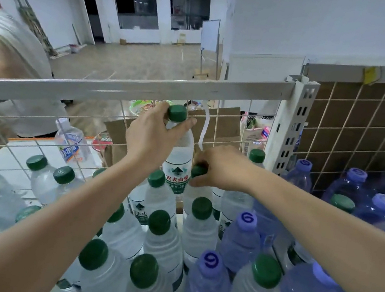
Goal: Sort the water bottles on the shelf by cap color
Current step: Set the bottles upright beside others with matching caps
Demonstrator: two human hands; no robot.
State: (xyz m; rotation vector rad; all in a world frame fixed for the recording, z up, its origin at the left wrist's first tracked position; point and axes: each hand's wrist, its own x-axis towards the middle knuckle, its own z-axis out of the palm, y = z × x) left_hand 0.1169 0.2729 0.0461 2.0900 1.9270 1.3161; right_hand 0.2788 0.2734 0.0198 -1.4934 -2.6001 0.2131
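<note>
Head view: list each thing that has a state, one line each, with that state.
left hand: grips the neck of a lifted bottle
lifted bottle: green cap on, raised above the others
right hand: pinches a green cap
green cap: on a standing bottle, under the fingers
purple-capped bottles: upright, capped, mostly on the right
green-capped bottles: upright, capped, mostly on the left

Your left hand holds the raised bottle by its neck, above the bottles standing on the shelf. Just right of it, your right hand grips a standing bottle at its cap. Behind both runs the wire grid. Another cluster of bottles stands to your right, before the grid panel.
</note>
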